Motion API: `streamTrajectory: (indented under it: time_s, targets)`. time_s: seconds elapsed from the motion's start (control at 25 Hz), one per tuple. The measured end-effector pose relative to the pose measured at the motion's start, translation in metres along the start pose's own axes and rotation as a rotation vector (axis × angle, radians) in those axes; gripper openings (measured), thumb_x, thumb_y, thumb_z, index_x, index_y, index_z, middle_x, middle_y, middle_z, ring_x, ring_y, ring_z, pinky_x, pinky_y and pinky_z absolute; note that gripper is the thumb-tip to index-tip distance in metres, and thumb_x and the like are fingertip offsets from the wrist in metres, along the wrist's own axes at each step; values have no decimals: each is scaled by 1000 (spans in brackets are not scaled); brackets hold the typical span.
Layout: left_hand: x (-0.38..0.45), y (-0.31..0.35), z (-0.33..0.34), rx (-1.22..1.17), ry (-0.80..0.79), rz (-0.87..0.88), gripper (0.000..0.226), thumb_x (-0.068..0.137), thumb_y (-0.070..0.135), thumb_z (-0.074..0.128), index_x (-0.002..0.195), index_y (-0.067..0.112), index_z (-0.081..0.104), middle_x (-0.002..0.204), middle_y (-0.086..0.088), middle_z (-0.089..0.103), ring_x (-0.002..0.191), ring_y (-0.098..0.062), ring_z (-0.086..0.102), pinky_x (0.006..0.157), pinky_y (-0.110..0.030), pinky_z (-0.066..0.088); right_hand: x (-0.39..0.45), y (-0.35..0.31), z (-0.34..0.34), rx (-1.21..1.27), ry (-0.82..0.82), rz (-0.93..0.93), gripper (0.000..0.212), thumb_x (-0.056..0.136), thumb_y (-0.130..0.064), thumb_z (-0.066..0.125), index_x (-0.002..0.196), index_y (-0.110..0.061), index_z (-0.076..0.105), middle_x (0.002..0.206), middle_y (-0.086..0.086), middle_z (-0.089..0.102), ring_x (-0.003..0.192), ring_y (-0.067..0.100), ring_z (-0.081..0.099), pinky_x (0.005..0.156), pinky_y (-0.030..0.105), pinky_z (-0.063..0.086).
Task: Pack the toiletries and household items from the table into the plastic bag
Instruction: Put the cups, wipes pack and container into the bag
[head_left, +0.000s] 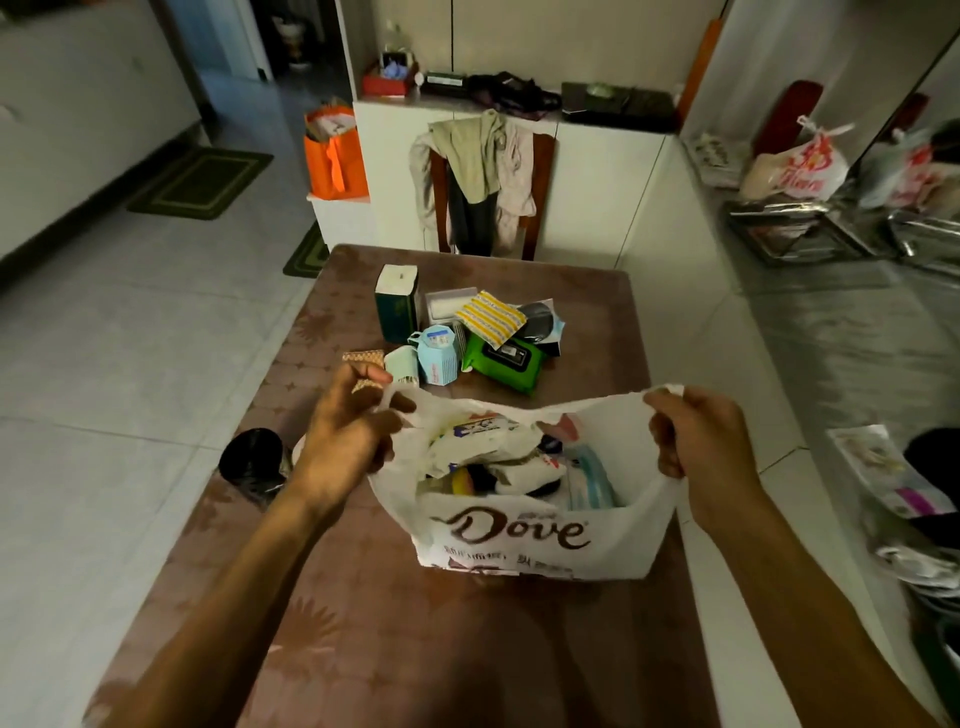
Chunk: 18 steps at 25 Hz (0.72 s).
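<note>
Both hands are on the bag (524, 530): left hand (343, 441) pinched on the left handle, right hand (696, 441) clamped on the right rim, holding the mouth open and facing up. Bag sits on the surface (395, 623), close to the person, already part full of packets.

Remaining pile lies straight beyond the bag's far rim, centre of the surface. Nearest to the left hand: pale cup (402, 365) and blue carton (439, 356), just past its knuckles. Green wipes pack (506, 361) sits mid-pile, long axis running left to right, roughly equal reach from either hand. Behind it, striped sachet (491, 317) lies tilted on top of a white box (447, 304); dark green box (397, 301) stands upright at the far left.

My read: left hand is nearer the closest items, so it should let go and reach forward while right keeps the mouth open.
</note>
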<state>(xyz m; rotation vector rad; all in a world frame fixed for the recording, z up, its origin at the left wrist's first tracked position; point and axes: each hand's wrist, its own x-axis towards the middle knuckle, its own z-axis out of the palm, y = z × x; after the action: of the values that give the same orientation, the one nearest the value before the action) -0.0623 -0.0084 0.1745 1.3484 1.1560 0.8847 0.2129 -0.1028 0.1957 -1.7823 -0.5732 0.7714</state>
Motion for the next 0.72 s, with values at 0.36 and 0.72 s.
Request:
streamTrajectory:
  time_s: [0.36,0.72]
  targets:
    - [9,-20,-10,3,-26,-40,13,96,20,54,109,19,54,99,-6,71,76,-22,68,60,-30,55,28,3,-10,-1070,160,-122,53,91,-55,45,104,-6,62,90,13,64,77,31,58,69,35,44]
    - [60,-151,-78,778,178,-216,41,85,29,62,120,9,58,112,-13,66,98,-36,64,76,-36,51,-62,60,110,-398,-127,-514,11,91,-31,56,94,-23,63,94,-10,64,90,9,62,73,25,55]
